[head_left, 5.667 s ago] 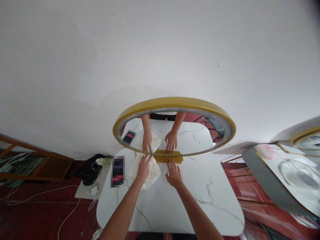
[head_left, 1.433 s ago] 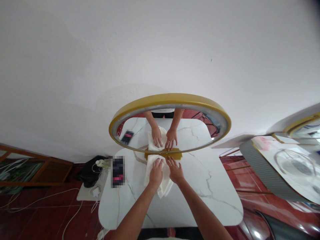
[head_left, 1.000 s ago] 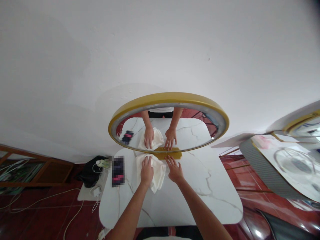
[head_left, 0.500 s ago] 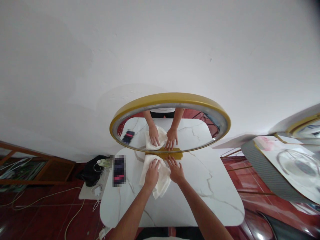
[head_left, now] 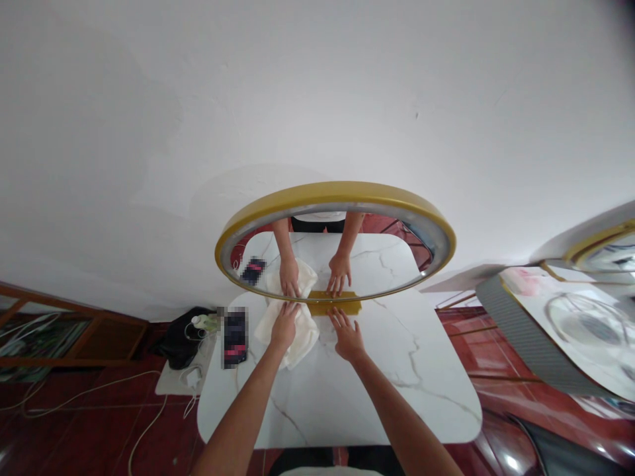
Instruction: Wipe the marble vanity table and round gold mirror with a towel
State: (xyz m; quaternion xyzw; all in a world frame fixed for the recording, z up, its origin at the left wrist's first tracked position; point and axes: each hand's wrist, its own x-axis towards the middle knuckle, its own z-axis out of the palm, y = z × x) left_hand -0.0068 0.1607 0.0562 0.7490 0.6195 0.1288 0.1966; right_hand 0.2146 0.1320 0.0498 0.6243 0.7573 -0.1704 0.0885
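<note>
My left hand point(head_left: 284, 327) lies with fingers stretched out on a crumpled white cloth point(head_left: 303, 337), pressing it to a marble-patterned white table point(head_left: 357, 410). Its fingertips are close to the lower rim of a round gold-framed mirror point(head_left: 342, 190). Spread fingers of my right hand point(head_left: 350, 338) rest at the edge of the mirror's gold base plate point(head_left: 342, 308), with nothing held. The mirror stands at the table's back edge and reflects both hands and the cloth.
A pixelated dark phone-like object point(head_left: 235, 337) lies on the table's left side. Left of the table are a black bag point(head_left: 182, 347), a small bottle point(head_left: 204, 322) and a white charger with cables point(head_left: 193, 377). A second table point(head_left: 526, 330) stands right; a dark seat point(head_left: 565, 449) is lower right.
My left hand has slid left and slightly toward the mirror, taking the cloth with it and uncovering more of the gold base plate. The right hand has hardly moved.
</note>
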